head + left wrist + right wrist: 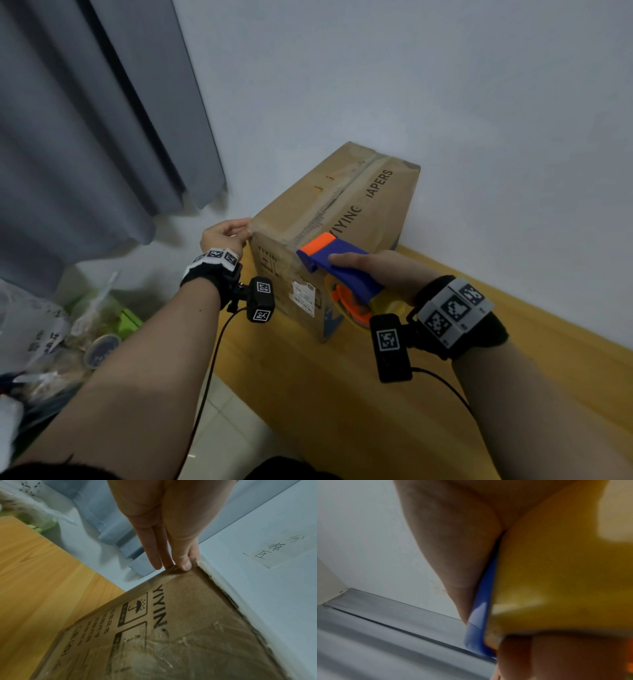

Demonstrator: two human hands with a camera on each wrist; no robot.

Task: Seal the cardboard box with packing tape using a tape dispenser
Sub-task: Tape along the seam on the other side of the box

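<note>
A brown cardboard box (349, 205) printed with black letters stands on a wooden tabletop (342, 394) against the wall, its top flaps closed along a taped seam. My left hand (226, 234) pinches the box's near top-left corner; in the left wrist view the fingertips (186, 565) press on that corner of the box (180, 615). My right hand (376, 270) grips a blue and orange tape dispenser (337, 263) with a yellowish tape roll, held at the near top edge of the box over the seam. The right wrist view shows the dispenser's blue frame (481, 615) and the tape roll (556, 574) close up and blurred.
A grey curtain (85, 137) hangs at the left and a white wall (445, 85) rises behind the box. Plastic bags and a green item (85, 325) lie on the floor at the left. A paper note with handwriting (267, 547) is stuck on the wall.
</note>
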